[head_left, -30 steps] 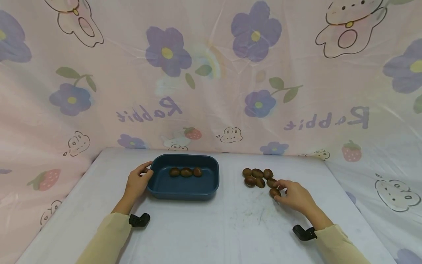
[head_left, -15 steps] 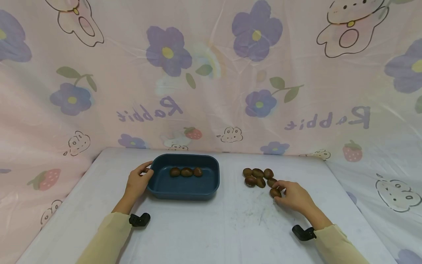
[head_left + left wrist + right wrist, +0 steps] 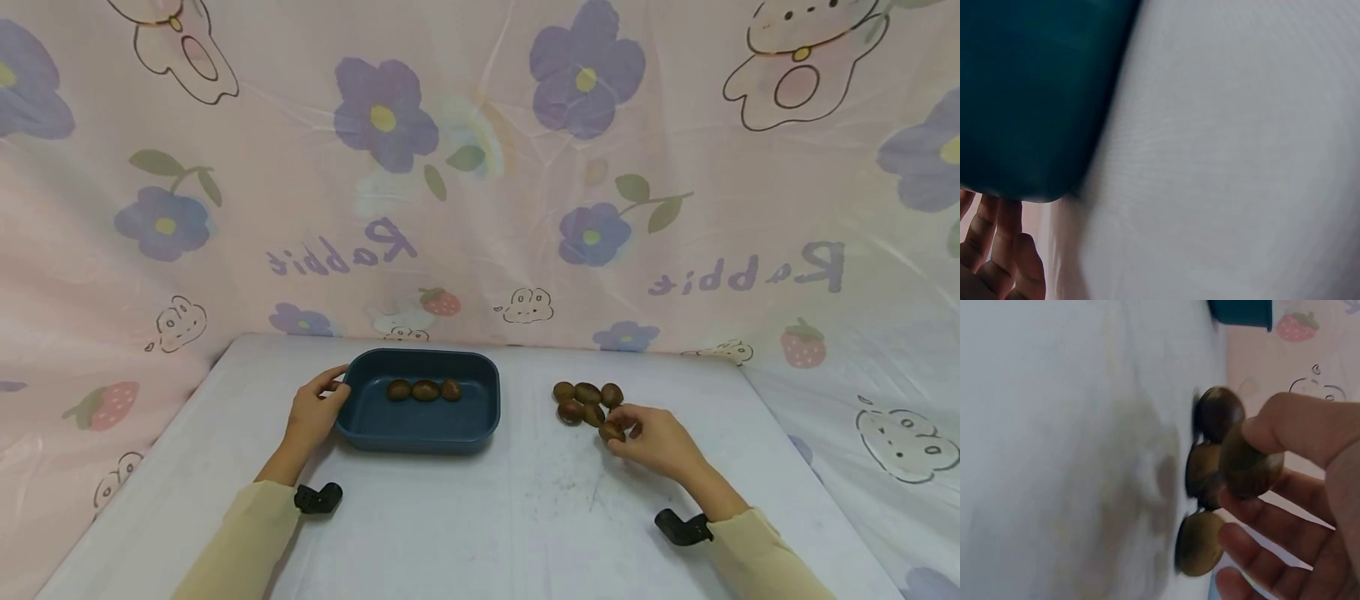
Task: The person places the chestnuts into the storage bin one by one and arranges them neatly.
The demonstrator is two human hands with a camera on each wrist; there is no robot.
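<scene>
In the head view my right hand (image 3: 660, 443) pinches a brown chestnut (image 3: 1249, 464) between thumb and fingers. The right wrist view shows it raised off the cloth, with other chestnuts (image 3: 1204, 544) just behind it. Several chestnuts (image 3: 571, 412) lie grouped on the table to the left of that hand; one is partly covered by the fingers. My left hand (image 3: 313, 414) rests its fingertips against the left end of a dark blue rectangular dish (image 3: 420, 445), with fingers fairly straight. Inside the dish sit three chestnuts (image 3: 425, 391) in a row.
A white cloth covers the table (image 3: 450, 525), with faint dark marks near the loose chestnuts. Behind it hangs a pink printed curtain (image 3: 465, 242). Each wrist carries a black camera mount, such as the right mount (image 3: 682, 527).
My right hand has shifted slightly left and up with the pinched chestnut, which has come away from its former spot beside the group. The left hand and dish have stayed put.
</scene>
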